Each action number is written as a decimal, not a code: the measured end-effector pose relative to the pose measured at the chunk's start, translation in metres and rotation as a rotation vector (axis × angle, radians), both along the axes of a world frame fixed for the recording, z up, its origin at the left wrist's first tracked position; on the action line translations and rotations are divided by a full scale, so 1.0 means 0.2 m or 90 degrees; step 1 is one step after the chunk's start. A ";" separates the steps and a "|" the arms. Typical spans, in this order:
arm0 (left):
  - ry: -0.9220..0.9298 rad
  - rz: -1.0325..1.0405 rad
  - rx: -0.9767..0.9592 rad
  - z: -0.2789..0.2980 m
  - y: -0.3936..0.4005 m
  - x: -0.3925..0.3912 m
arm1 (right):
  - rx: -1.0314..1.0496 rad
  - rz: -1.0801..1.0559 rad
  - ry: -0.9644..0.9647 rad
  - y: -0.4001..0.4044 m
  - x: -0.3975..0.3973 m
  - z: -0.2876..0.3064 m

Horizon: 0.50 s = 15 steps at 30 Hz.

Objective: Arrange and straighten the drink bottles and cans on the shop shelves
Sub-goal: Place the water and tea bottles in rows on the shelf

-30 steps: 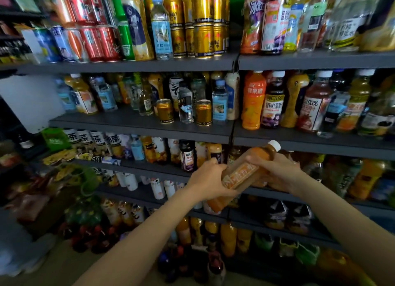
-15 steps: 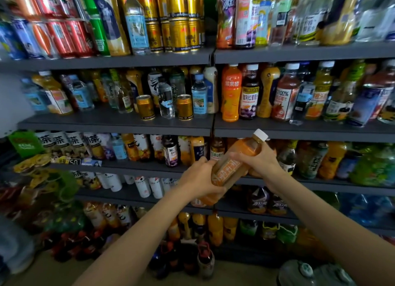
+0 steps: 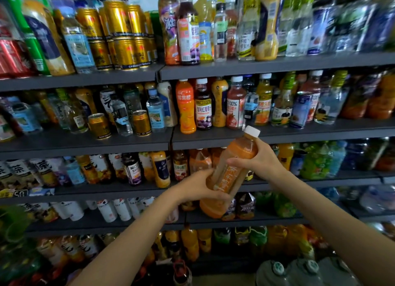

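Observation:
I hold an orange drink bottle with a white cap, tilted with the cap up and to the right, in front of the dark shop shelves. My left hand grips its lower half around the label. My right hand grips its shoulder just under the cap. Behind the bottle stand rows of juice and tea bottles on the third shelf down; part of that row is hidden by my hands.
Gold cans are stacked on the top shelf, and two loose gold cans stand among water bottles one shelf below. An orange juice bottle stands right of the shelf joint. Large water jugs sit on the floor at bottom right.
The view has shifted to the right and slightly up along the shelves. Both hands keep the same hold on the orange bottle, which has risen a little.

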State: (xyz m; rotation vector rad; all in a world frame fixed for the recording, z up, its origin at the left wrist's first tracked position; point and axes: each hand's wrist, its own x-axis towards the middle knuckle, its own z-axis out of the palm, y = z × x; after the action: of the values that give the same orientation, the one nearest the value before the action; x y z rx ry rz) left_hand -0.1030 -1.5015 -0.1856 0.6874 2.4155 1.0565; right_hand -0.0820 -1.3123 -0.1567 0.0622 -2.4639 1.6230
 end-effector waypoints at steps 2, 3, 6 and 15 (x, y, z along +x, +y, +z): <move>0.001 -0.016 0.004 0.00 0.11 -0.02 | 0.000 0.002 -0.011 0.11 -0.01 0.00; 0.011 -0.022 0.000 0.00 0.18 -0.03 | 0.002 0.006 -0.015 0.18 -0.01 0.00; 0.039 -0.014 -0.004 -0.01 0.38 -0.06 | 0.003 0.028 -0.017 0.37 -0.04 0.00; 0.159 0.214 -0.008 0.03 0.92 -0.24 | -0.033 0.059 0.031 0.76 -0.28 0.04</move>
State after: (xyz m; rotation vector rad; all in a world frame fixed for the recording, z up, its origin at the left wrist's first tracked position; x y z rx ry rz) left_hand -0.1504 -1.3177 -0.1803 0.4377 2.8235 1.1378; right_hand -0.1378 -1.1598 -0.1489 0.2089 -2.4144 1.6999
